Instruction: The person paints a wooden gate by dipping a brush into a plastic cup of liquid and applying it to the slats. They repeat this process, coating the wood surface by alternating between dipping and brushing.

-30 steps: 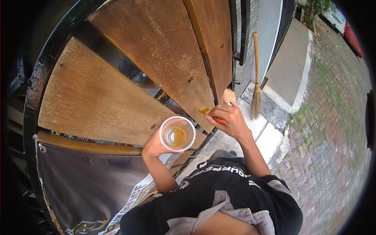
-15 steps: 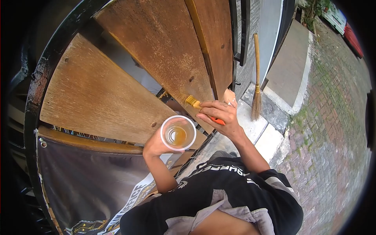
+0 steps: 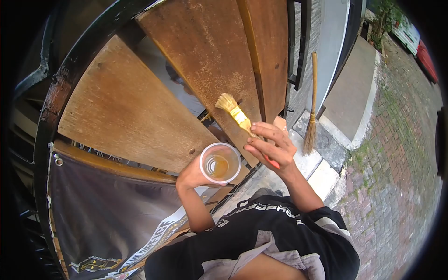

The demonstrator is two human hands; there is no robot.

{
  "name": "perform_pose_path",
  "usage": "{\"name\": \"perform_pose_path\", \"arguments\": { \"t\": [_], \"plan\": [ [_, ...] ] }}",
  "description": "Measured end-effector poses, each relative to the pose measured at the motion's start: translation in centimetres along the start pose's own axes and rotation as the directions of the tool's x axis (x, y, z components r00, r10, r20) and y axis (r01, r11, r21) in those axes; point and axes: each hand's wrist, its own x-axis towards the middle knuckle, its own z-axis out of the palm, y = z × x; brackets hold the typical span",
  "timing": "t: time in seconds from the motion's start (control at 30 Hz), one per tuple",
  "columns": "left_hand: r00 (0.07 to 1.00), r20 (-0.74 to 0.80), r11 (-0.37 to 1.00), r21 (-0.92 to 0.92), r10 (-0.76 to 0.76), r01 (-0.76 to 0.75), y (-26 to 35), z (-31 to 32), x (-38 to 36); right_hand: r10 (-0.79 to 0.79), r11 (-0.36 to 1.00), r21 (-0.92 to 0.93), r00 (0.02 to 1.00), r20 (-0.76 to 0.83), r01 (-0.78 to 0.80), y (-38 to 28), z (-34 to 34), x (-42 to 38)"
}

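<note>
Wrapped round a clear plastic cup (image 3: 221,148), my left hand (image 3: 192,173) keeps it upright before the planks. A little amber liquid shows at the cup's bottom. My right hand (image 3: 273,145) is closed on the orange-red handle of a paintbrush (image 3: 238,114). Its pale bristles point up and left, overlapping a brown wooden plank (image 3: 210,56) with worn, lighter patches. Nearer the cup lies a paler plank (image 3: 135,112), side by side with the darker one and parted from it by a gap.
A black metal frame (image 3: 74,70) borders the planks. Below them hangs a dark printed banner (image 3: 112,205). To the right a stick broom (image 3: 312,107) leans at the wall. Brick paving (image 3: 387,177) stretches along the far right, with parked vehicles (image 3: 422,58) at the top.
The brush has swung up, its bristles now fully in sight and higher on the plank. My right hand's fingers have shifted along the handle. The whole view has moved slightly.
</note>
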Motion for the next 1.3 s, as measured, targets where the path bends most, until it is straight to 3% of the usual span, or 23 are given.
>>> {"name": "perform_pose_path", "arguments": {
  "t": [0.17, 0.43, 0.53, 0.6, 0.63, 0.7, 0.8, 1.03, 1.1, 1.23, 1.3],
  "plan": [
    [1.0, 0.027, 1.0, -0.018, 0.003, -0.003, 0.7, -0.1, 0.0, 0.147, 0.989, 0.004, 0.983, 0.106, -0.148, 1.0, 0.7, -5.0],
    [0.999, 0.05, 1.0, -0.025, 0.007, -0.005, 0.4, 0.0, 0.2, 0.248, 0.969, -0.025, 0.952, 0.18, -0.248, 1.8, 0.8, -10.1],
    [0.998, 0.049, 0.997, -0.069, -0.032, 0.035, 0.3, 0.0, 0.3, 0.296, 0.954, -0.032, 0.922, 0.251, -0.298, 2.3, 0.2, -12.7],
    [0.998, 0.062, 0.999, -0.05, -0.007, 0.01, 0.2, -0.1, 0.2, 0.364, 0.928, -0.086, 0.837, 0.409, -0.362, 3.0, -0.4, -15.2],
    [0.998, 0.065, 0.999, -0.049, -0.006, 0.009, 0.1, -0.1, 0.2, 0.366, 0.928, -0.088, 0.837, 0.406, -0.363, 3.3, -0.7, -16.4],
    [0.998, 0.057, 0.997, -0.072, -0.013, 0.017, 0.0, -0.2, 0.2, 0.429, 0.897, -0.143, 0.744, 0.512, -0.419, 3.7, -1.2, -17.3],
    [0.998, 0.058, 0.999, -0.047, -0.022, 0.025, 0.1, -0.1, 0.2, 0.386, 0.911, -0.086, 0.76, 0.523, -0.403, 4.0, -0.8, -15.8],
    [0.996, 0.079, 0.999, 0.014, 0.028, -0.029, 0.0, -0.3, 0.1, 0.179, 0.98, 0.023, 0.929, 0.325, -0.197, 2.0, 0.4, -3.9],
    [0.998, 0.046, 0.999, -0.013, -0.034, 0.035, 0.0, -0.1, 0.0, 0.093, 0.99, 0.084, 0.975, 0.204, -0.112, 1.4, -0.2, -1.3],
    [0.997, 0.052, 0.997, -0.033, -0.062, 0.064, 0.3, 0.1, 0.1, 0.008, 1.0, 0.028, 0.989, 0.151, -0.012, 0.4, -1.6, 2.7],
    [0.995, 0.051, 0.995, -0.045, -0.085, 0.087, 0.4, 0.0, 0.1, -0.034, 0.997, 0.07, 0.999, 0.001, 0.034, 0.5, -1.2, 3.2]
  ]
}}
